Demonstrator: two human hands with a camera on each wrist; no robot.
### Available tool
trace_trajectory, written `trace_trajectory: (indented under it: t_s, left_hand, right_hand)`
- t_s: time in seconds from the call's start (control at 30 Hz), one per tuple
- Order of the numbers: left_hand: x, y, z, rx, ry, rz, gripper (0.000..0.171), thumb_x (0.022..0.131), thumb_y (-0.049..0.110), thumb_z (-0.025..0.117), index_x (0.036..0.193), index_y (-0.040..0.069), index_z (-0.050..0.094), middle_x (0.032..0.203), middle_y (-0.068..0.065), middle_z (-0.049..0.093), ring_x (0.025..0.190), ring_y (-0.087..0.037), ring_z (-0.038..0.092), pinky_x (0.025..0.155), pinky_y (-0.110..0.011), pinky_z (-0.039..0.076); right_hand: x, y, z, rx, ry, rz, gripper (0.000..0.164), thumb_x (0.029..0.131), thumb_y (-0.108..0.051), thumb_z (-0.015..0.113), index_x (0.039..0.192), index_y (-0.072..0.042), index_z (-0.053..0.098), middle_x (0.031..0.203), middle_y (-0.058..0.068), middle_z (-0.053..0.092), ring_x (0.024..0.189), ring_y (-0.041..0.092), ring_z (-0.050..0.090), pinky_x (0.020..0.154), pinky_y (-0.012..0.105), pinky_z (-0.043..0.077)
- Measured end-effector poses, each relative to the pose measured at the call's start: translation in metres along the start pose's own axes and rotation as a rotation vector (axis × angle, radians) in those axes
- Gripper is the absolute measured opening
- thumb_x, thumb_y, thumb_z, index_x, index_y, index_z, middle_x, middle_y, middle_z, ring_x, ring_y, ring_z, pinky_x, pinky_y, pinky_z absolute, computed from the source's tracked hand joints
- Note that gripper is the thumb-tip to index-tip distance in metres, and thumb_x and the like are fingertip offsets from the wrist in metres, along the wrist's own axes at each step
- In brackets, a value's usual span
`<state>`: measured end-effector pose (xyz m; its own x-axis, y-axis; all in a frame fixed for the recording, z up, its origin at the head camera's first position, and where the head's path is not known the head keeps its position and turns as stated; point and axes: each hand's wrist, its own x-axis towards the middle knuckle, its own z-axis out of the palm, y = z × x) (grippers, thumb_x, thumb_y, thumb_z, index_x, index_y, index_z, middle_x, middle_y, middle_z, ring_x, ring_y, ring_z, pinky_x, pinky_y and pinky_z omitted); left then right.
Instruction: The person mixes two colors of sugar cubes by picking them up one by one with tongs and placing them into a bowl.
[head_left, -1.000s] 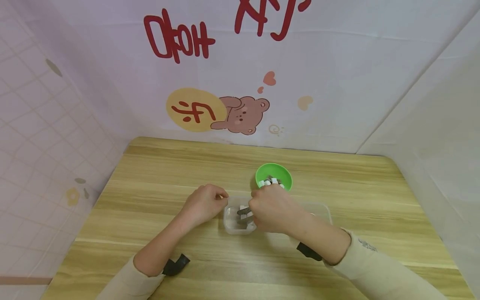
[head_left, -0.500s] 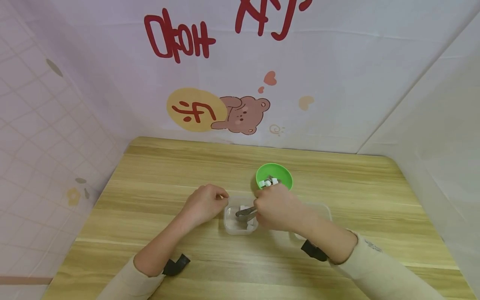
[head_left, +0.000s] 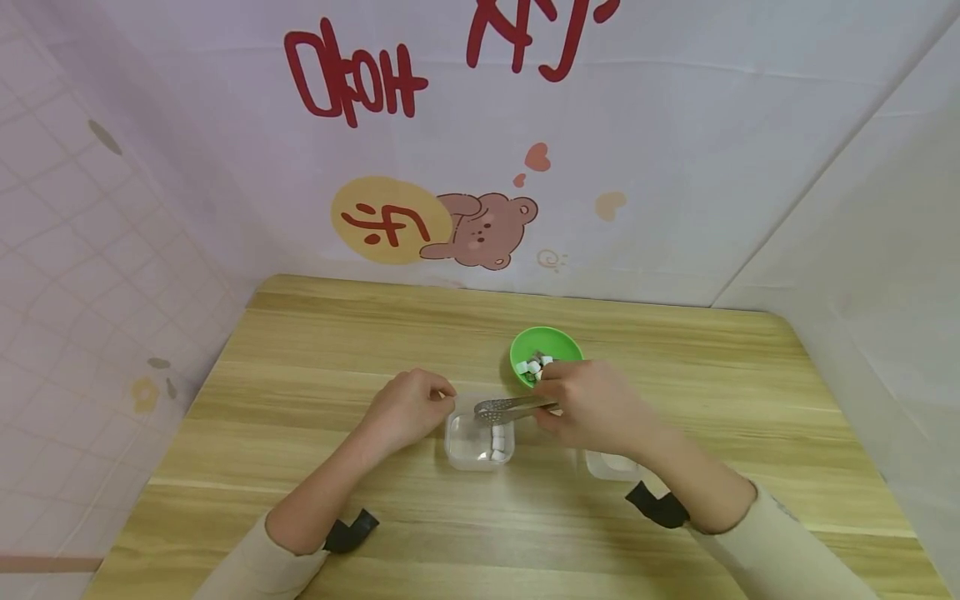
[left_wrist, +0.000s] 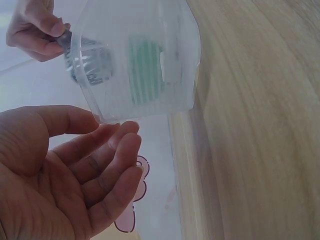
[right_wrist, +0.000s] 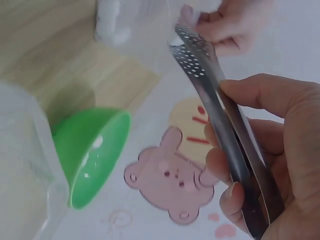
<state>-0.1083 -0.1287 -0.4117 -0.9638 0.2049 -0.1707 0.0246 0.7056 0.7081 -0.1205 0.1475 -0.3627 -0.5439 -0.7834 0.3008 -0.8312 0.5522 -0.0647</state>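
Observation:
My right hand (head_left: 596,408) grips metal tongs (right_wrist: 220,120) with perforated tips, which hover over the far part of a clear plastic box (head_left: 459,454). A bit of white shows at the tips in the right wrist view; I cannot tell whether it is held. Several white cubes (head_left: 498,443) stand in a row along the box's right wall. At the box's far left corner, my left hand (head_left: 408,408) pinches the rim between thumb and fingertips. Behind the right hand sits a green bowl (head_left: 543,337) with white cubes and small brown-grey pieces, partly covered by that hand.
A second clear plastic container (head_left: 611,471) stands on the right under the right forearm, mostly hidden. The wooden tabletop (head_left: 337,325) ends at a white printed backdrop (head_left: 637,125). Dark straps (head_left: 352,533) hang at both wrists.
The right hand has moved right, and the tongs have risen from inside the box, uncovering the row of white cubes. The left hand has stayed at the corner.

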Motion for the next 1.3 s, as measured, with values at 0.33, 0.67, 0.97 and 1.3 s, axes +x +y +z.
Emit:
trace_trajectory:
  t_s: [0.33, 0.67, 0.97, 1.3]
  left_hand:
    - [0.001, 0.0, 0.0, -0.033, -0.008, -0.022, 0.02, 0.093, 0.014, 0.068, 0.107, 0.009, 0.082, 0.093, -0.001, 0.073, 0.067, -0.017, 0.057, 0.058, -0.033, 0.045]
    - [0.001, 0.0, 0.0, -0.021, -0.004, -0.016, 0.019, 0.094, 0.014, 0.068, 0.107, 0.01, 0.082, 0.097, -0.002, 0.074, 0.069, -0.017, 0.058, 0.06, -0.034, 0.046]
    - [0.0, 0.0, 0.0, -0.013, 0.002, -0.004, 0.019, 0.093, 0.014, 0.068, 0.106, 0.01, 0.082, 0.094, -0.001, 0.073, 0.069, -0.017, 0.057, 0.06, -0.034, 0.046]
    - [0.0, 0.0, 0.0, -0.006, 0.002, 0.011, 0.018, 0.094, 0.013, 0.068, 0.106, 0.01, 0.082, 0.092, 0.0, 0.073, 0.069, -0.016, 0.058, 0.059, -0.033, 0.046]
  right_hand:
    - [-0.015, 0.035, -0.017, 0.055, 0.254, 0.037, 0.01, 0.075, -0.01, 0.085, 0.083, -0.01, 0.079, 0.08, -0.004, 0.072, 0.056, 0.002, 0.056, 0.046, 0.02, 0.041]
    - [-0.038, 0.075, -0.012, -0.016, 0.254, 0.279, 0.01, 0.077, -0.01, 0.085, 0.086, -0.007, 0.082, 0.085, 0.005, 0.077, 0.054, 0.014, 0.062, 0.045, 0.027, 0.039]
    - [-0.051, 0.084, -0.007, -0.015, 0.215, 0.46, 0.014, 0.078, -0.017, 0.08, 0.088, -0.006, 0.082, 0.086, 0.007, 0.077, 0.055, 0.014, 0.059, 0.045, 0.03, 0.038]
    - [-0.056, 0.083, -0.005, -0.016, 0.252, 0.418, 0.013, 0.077, -0.015, 0.083, 0.09, -0.013, 0.084, 0.077, -0.004, 0.071, 0.054, 0.005, 0.044, 0.046, 0.028, 0.034]
